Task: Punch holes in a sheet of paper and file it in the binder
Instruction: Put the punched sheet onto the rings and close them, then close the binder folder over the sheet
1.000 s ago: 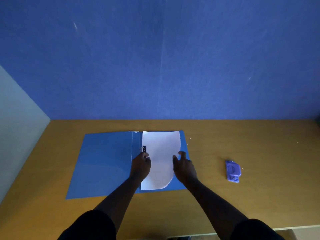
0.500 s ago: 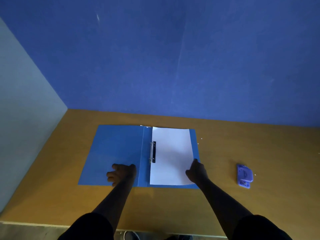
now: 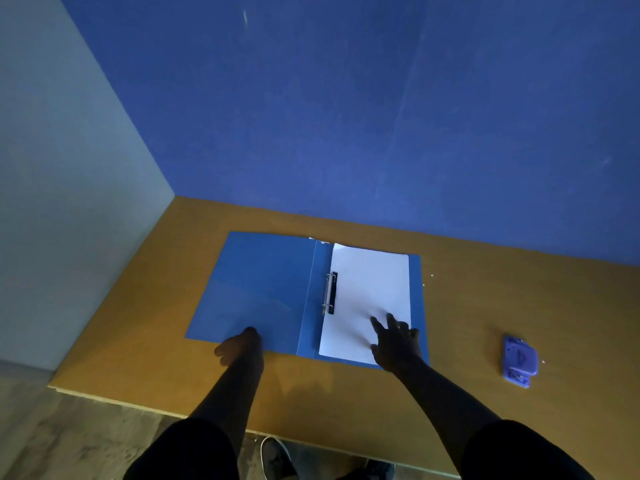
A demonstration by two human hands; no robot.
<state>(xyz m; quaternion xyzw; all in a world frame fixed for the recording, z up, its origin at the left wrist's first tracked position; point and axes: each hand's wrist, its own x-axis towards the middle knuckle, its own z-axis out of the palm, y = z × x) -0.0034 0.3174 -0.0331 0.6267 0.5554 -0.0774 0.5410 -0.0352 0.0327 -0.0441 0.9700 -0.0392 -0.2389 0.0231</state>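
A plain bright-blue plastic binder [image 3: 263, 289] lies open under both hands, its cover one flat blue with no print. Beneath the right hand [image 3: 396, 344] a plain white sheet of paper [image 3: 369, 289] shows no marks. Just left of that hand's fingertips the silver metal ring clip [image 3: 329, 293] sits on a black strip. The left hand [image 3: 239, 345] lies at the blue cover's near edge. Well to the right of the right hand rests a small violet-blue plastic hole punch [image 3: 519, 360]. The ochre-brown wooden table [image 3: 485, 306] is evenly coloured, dotted with tiny white specks. Beyond the hands the deep-blue wall [image 3: 346, 116] is plain; left of the left hand stands a pale grey-green panel [image 3: 62, 202]. Both sleeves are black.
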